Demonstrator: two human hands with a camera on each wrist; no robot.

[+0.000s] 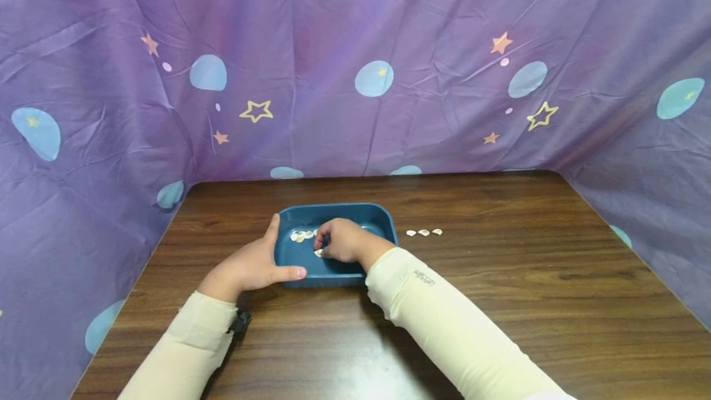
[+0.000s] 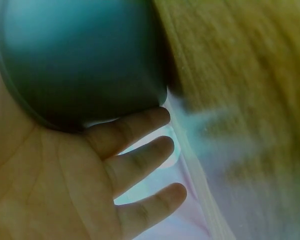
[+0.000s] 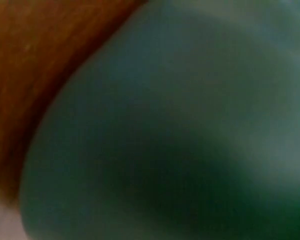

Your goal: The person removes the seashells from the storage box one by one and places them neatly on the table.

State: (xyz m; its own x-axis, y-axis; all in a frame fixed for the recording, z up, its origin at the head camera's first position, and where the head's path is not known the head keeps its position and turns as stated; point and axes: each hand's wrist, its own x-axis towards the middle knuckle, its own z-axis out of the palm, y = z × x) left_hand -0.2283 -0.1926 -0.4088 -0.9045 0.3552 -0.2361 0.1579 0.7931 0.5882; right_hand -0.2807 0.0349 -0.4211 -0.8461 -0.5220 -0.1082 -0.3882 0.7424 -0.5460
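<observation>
A blue rectangular tray (image 1: pixel 333 278) sits on the table, with a row of several small whitish seashells (image 1: pixel 300 237) on its floor at the left. Reaching inside, my right hand (image 1: pixel 345 241) pinches one seashell (image 1: pixel 319 253) just in front of that row. My left hand (image 1: pixel 255 264) rests against the tray's left end, its thumb along the near rim. In the left wrist view the fingers (image 2: pixel 140 167) lie straight and spread beside the tray wall (image 2: pixel 90 60). The right wrist view holds only the blurred tray wall (image 3: pixel 140 125); the hand is out of sight there.
Three more seashells (image 1: pixel 424 233) lie in a line on the wooden table (image 1: pixel 500 301), to the right of the tray. A purple curtain (image 1: pixel 311 29) with stars and blue ovals hangs behind the table and along both sides.
</observation>
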